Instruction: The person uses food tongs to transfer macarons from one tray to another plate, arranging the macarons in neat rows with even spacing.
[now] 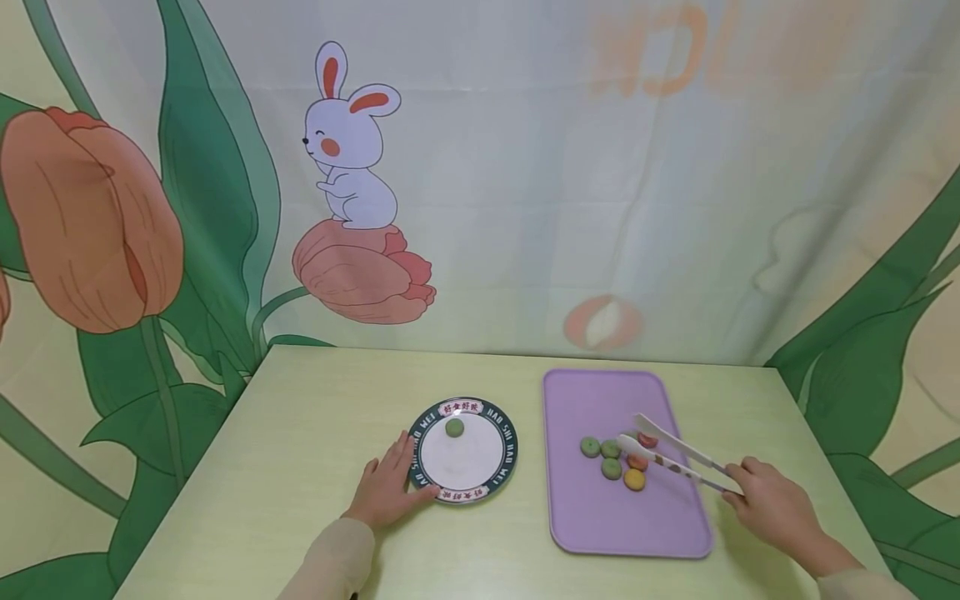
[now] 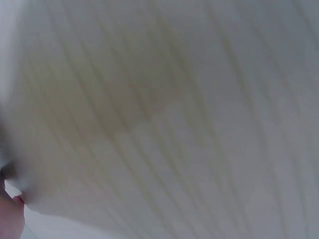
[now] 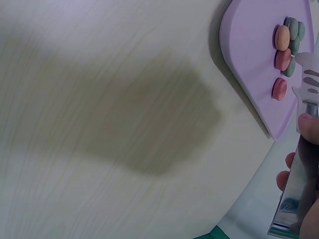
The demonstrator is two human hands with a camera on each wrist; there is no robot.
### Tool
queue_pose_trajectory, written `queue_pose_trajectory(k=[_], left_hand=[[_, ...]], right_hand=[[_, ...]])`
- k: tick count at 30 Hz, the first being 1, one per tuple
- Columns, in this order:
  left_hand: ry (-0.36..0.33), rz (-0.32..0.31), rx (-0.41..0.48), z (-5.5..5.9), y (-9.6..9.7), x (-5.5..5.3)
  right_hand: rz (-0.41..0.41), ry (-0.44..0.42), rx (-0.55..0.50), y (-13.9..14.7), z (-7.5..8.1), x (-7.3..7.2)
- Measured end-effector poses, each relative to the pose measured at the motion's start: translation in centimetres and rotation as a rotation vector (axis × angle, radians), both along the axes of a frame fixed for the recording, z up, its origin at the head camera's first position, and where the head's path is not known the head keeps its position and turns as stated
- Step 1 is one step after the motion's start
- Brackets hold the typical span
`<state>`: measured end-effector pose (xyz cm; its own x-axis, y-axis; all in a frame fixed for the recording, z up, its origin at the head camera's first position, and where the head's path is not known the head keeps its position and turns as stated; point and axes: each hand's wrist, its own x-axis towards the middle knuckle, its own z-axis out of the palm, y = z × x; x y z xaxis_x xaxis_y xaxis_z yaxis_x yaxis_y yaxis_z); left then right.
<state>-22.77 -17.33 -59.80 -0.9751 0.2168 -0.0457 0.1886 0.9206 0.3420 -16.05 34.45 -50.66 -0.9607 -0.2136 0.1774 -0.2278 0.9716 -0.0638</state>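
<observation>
My right hand (image 1: 776, 504) grips a pair of tongs (image 1: 686, 468) with white tips and a metal handle. The tongs are spread apart above several macarons on a purple tray (image 1: 622, 533). Among them are green macarons (image 1: 590, 447), a yellow one (image 1: 634, 479) and pink ones, shown in the right wrist view as a pink macaron (image 3: 280, 89) lying apart. My left hand (image 1: 386, 487), fingers extended, rests against the left rim of a round plate (image 1: 513, 446) with a dark patterned border. One green macaron (image 1: 454, 427) lies on the plate, towards its far side.
Both plate and tray rest on a pale wood-grain table (image 1: 300, 417). Behind it hangs a cloth backdrop (image 1: 510, 208) printed with tulips and a rabbit. The left wrist view shows mostly shaded tabletop (image 2: 174, 149).
</observation>
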Motion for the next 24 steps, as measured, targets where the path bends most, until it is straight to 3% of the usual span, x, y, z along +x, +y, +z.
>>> queue_pose_trajectory(k=[24], left_hand=[[-0.008,0.004,0.004,0.12,0.0,0.05]], right_hand=[[-0.051,-0.017,0.032,0.42,0.49,-0.04]])
